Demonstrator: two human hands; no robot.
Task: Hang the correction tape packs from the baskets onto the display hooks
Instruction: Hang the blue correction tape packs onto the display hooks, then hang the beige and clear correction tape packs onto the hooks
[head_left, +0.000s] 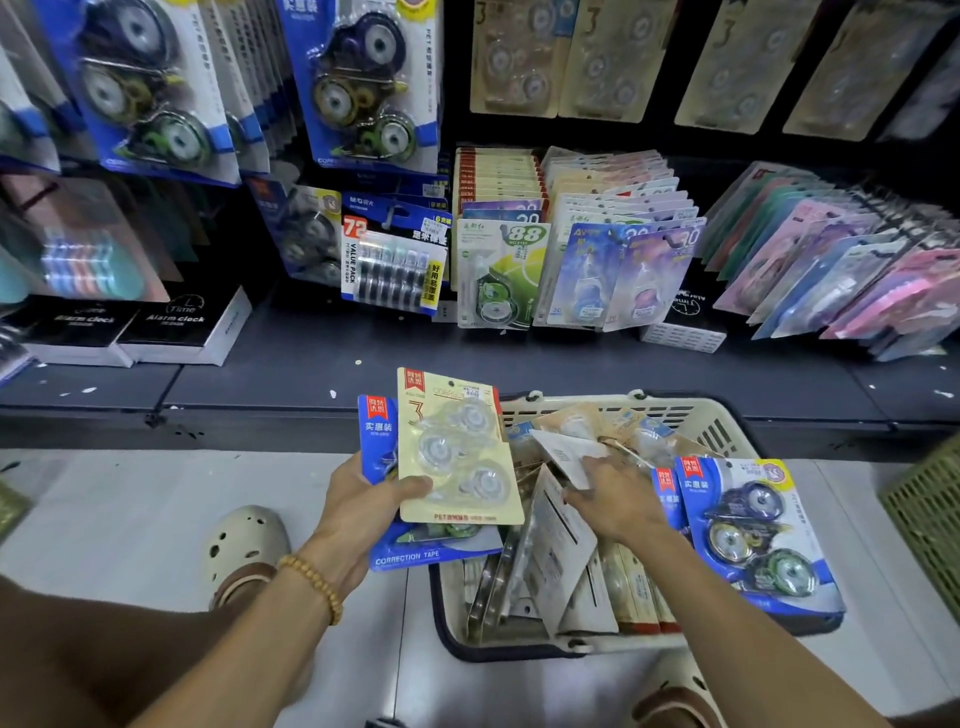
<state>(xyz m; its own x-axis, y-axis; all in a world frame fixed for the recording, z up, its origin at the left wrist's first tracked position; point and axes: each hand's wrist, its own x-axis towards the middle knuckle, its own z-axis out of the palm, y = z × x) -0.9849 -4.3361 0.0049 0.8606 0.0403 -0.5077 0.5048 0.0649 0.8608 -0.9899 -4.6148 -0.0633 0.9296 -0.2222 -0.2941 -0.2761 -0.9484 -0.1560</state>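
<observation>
Cream pack (460, 449) stacked on a blue pack (431, 545), left hand (358, 512) clamping both by thumb. Right hand (613, 499) inside the basket (724, 431), fingers on a white card (563, 457) near its far rim, grip unclear. Advice: sort by colour, hang-hole upward, before reaching for hooks.

"CORRECTION TAPE" runs along the bottom of the blue pack (434, 555) held in the left hand (358, 512). A hanging refill pack (395, 262) reads "72" and "VALUE PACK". A green pack (498, 275) shows "88". Two black boxes (135, 332) read "Alarm clock".
</observation>
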